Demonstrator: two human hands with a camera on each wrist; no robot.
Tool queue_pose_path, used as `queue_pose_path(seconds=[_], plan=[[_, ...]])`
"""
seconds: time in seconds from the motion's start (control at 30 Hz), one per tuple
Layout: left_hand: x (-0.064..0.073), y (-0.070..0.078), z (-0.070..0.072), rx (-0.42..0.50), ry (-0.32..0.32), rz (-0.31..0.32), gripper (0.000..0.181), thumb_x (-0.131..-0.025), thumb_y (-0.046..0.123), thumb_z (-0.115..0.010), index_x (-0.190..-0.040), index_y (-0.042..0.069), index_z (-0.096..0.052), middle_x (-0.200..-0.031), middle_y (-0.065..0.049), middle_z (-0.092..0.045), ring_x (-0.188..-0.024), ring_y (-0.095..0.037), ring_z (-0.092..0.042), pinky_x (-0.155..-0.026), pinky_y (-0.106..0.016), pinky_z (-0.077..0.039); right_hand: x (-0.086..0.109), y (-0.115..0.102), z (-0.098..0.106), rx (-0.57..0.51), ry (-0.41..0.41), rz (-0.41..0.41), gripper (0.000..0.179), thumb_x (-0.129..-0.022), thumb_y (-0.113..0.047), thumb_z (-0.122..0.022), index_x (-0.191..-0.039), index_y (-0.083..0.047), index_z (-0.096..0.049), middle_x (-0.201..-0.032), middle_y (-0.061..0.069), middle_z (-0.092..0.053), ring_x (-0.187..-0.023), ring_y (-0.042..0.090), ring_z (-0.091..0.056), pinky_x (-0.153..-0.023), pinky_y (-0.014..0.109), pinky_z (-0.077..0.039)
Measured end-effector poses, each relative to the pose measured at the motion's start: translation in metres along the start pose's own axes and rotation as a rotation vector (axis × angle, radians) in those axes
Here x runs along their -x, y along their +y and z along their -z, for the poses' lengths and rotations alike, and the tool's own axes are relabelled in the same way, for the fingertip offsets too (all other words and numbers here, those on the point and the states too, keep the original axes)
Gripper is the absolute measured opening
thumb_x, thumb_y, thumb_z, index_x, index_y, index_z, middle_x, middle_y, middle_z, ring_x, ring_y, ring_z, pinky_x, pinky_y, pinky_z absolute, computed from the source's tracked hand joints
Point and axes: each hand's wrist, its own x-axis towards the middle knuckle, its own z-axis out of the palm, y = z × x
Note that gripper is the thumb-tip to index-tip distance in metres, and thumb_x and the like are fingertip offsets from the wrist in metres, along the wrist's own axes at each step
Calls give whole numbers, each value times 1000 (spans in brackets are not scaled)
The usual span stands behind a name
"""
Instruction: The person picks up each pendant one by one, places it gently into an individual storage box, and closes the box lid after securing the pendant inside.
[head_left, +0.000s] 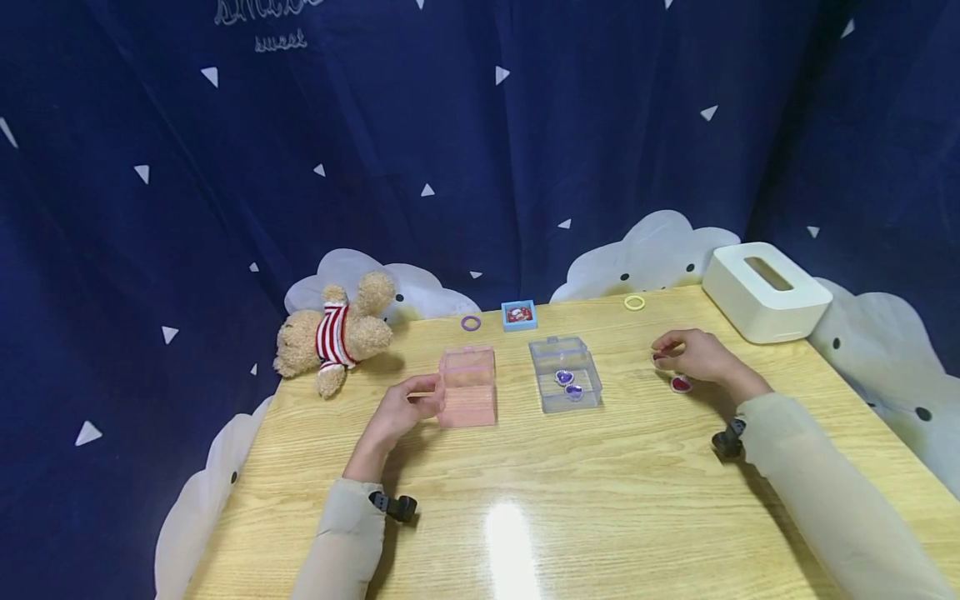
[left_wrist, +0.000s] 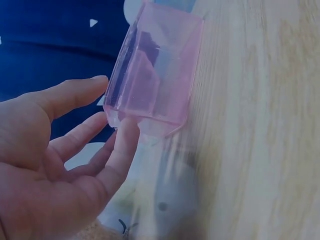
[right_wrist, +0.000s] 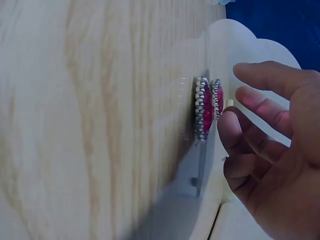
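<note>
My left hand (head_left: 408,408) is at the left side of a translucent pink plastic box (head_left: 468,406) with its lid raised. In the left wrist view, the fingertips (left_wrist: 131,127) touch the box's end, thumb apart from the fingers. My right hand (head_left: 697,354) hovers by two red gems with silvery beaded rims. The nearer gem (head_left: 681,384) lies under the hand; the other gem (head_left: 659,357) is partly hidden at the fingertips. In the right wrist view, thumb and fingers stand apart beside the gems (right_wrist: 205,111), holding nothing. A clear bluish box (head_left: 555,404), lid raised, contains two purple gems (head_left: 573,392).
Along the back lie a purple ring (head_left: 471,322), a small blue square frame (head_left: 519,316) and a yellow ring (head_left: 634,302). A teddy bear (head_left: 333,333) lies back left. A white tissue box (head_left: 768,292) stands back right, before a dark blue curtain (head_left: 450,125).
</note>
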Motion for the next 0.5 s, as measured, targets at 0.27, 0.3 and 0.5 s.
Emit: queue_pose_path(seconds=[0.27, 0.3, 0.5], plan=[[1, 3, 1, 4, -29, 14, 56, -89, -1, -69, -142, 1, -52, -136, -25, -57, -116, -33, -64, -89, -28, -52, -2, 3, -5, 51, 5, -42, 42, -86, -25, -76, -120, -1, -66, -117, 21, -69, -106, 36, -62, -91, 53, -49], [2, 4, 1, 4, -32, 16, 56, -89, -1, -69, -142, 1, -51, -137, -25, -56, -118, -33, -63, -89, -28, -52, -2, 3, -5, 54, 3, -48, 43, -86, -25, -76, -120, -1, -66, -116, 21, -69, -106, 36, -62, -92, 54, -49], [1, 4, 2, 2, -42, 13, 59, -88, -2, -70, -143, 1, -51, -138, -24, -55, -114, -29, -64, -90, -28, -53, -4, 3, -6, 72, 7, -65, 41, -84, -26, -77, -116, -2, -68, -108, 17, -71, -98, 30, -62, -87, 49, -49]])
